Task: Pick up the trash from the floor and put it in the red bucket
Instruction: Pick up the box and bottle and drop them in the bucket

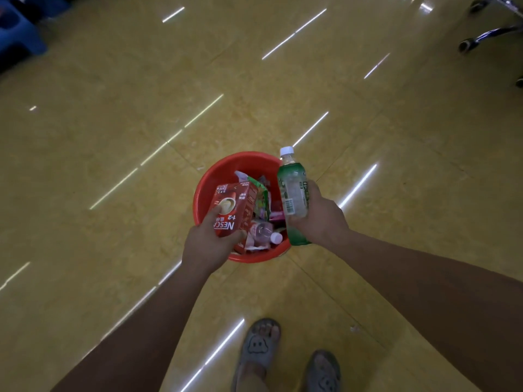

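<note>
In the head view, at centre frame, the red cardboard box [232, 211] reads "NESCA" and "1+2" upside down, with a coffee cup printed on it. The left hand [208, 246] is closed around its lower end, above the round red plastic bucket [215, 176], which holds wrappers and a small clear bottle [264, 232]. The right hand [318, 216] is wrapped around a green-labelled clear plastic bottle with a white cap [291, 193] at the bucket's right rim; its label print is unreadable.

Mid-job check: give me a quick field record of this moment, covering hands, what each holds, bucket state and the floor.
left hand: grips red coffee box, over the bucket
right hand: grips green bottle, white cap on, at the bucket's right rim
red bucket: on the floor, already holds wrappers and a small clear bottle
floor: no loose trash in view
other: chair base top right
</note>
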Tool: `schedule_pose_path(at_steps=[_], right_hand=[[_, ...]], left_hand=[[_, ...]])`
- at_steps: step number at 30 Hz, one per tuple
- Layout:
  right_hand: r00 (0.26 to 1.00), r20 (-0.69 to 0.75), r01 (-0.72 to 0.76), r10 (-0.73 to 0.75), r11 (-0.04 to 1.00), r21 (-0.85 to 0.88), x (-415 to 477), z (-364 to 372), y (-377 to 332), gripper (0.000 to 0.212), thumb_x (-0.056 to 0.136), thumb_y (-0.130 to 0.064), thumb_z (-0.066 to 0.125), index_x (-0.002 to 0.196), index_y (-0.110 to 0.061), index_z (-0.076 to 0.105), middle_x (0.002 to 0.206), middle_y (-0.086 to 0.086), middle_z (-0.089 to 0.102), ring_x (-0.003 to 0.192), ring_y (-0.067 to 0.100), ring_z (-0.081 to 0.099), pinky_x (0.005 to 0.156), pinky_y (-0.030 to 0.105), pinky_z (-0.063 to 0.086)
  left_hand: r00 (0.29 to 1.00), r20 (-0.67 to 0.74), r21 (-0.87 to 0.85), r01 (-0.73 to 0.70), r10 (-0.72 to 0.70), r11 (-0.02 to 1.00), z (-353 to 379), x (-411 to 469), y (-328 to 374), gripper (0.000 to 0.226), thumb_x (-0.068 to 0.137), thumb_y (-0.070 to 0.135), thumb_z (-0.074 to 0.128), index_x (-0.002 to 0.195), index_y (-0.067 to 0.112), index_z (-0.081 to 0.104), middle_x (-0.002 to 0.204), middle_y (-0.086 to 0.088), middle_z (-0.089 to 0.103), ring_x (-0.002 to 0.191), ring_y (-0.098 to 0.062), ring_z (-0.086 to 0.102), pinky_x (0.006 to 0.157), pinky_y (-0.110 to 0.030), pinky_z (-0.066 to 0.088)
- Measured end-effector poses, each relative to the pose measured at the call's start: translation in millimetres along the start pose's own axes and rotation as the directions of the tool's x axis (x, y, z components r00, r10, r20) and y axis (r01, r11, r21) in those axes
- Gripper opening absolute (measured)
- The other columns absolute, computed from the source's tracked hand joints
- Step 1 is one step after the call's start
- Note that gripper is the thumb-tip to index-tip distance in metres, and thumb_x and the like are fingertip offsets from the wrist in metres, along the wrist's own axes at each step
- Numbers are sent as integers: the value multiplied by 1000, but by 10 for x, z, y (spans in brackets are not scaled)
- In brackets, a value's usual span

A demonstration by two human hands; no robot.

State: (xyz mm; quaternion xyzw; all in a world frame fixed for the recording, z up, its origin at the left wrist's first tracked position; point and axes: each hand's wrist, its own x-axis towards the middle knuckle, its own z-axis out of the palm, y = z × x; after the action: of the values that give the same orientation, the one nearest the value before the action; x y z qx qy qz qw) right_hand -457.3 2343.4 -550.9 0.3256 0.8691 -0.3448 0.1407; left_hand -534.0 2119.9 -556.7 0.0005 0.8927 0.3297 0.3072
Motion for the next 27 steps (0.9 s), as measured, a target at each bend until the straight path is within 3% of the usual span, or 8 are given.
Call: schedule_pose_path(at_steps=[5,8,10,13,16,19,23,27], right_hand=[[999,50,17,-13,996,-83,297,326,5,98,80,-43,68,152,-29,3,104,11,67,87,33,66,76,42,57],[999,51,26,-18,989,-143,462,472,23,92,87,-41,61,154,-28,-1,101,11,64,84,32,63,72,38,53],[998,45,50,-43,984,-169,571,606,48,82,93,-37,54,155,-25,2,94,10,58,80,30,58,68,34,46],[996,-8,87,-90,984,-155,686,816,149,66,95,-31,46,153,-24,15,131,21,47,112,41,53,87,42,47],[989,69,147,-134,961,-234,641,937,194,64,93,-19,54,151,-11,28,158,22,15,144,41,17,119,44,19],[974,160,206,-163,927,-315,565,1025,239,68,95,-21,53,153,-8,20,161,17,8,149,35,4,122,40,5],[968,224,199,-117,899,-389,639,1218,376,60,98,-31,41,151,-11,23,161,16,11,148,37,9,121,47,10],[957,263,243,-126,843,-479,722,1310,431,62,99,-34,38,152,-10,17,160,18,12,147,34,16,120,47,10]], left_hand=[[994,27,-82,108,-106,991,154,227,-254,77,72,61,71,140,43,41,124,0,62,101,-22,66,85,-33,54],[982,69,-152,184,-176,971,228,380,-356,78,61,73,62,134,52,42,119,1,65,95,-22,69,84,-43,57],[981,68,-127,190,-182,974,286,500,-399,70,68,74,54,132,49,45,115,-1,66,97,-25,68,85,-43,57],[999,-26,82,44,-42,996,402,611,-449,53,91,54,45,135,24,51,117,-12,65,107,-35,61,90,-37,49],[986,-38,261,-148,163,954,523,642,-514,52,92,27,52,143,17,42,137,-18,48,125,-36,47,101,-41,41],[959,99,315,-282,264,906,633,605,-593,68,91,20,56,152,25,27,156,-17,26,142,-32,29,112,-42,33],[924,216,431,-380,315,819,736,614,-683,67,96,29,50,154,28,16,161,-13,15,146,-32,18,115,-45,28],[878,380,614,-474,290,631,868,709,-730,69,98,47,37,155,27,5,163,-7,3,150,-26,5,120,-48,11]])
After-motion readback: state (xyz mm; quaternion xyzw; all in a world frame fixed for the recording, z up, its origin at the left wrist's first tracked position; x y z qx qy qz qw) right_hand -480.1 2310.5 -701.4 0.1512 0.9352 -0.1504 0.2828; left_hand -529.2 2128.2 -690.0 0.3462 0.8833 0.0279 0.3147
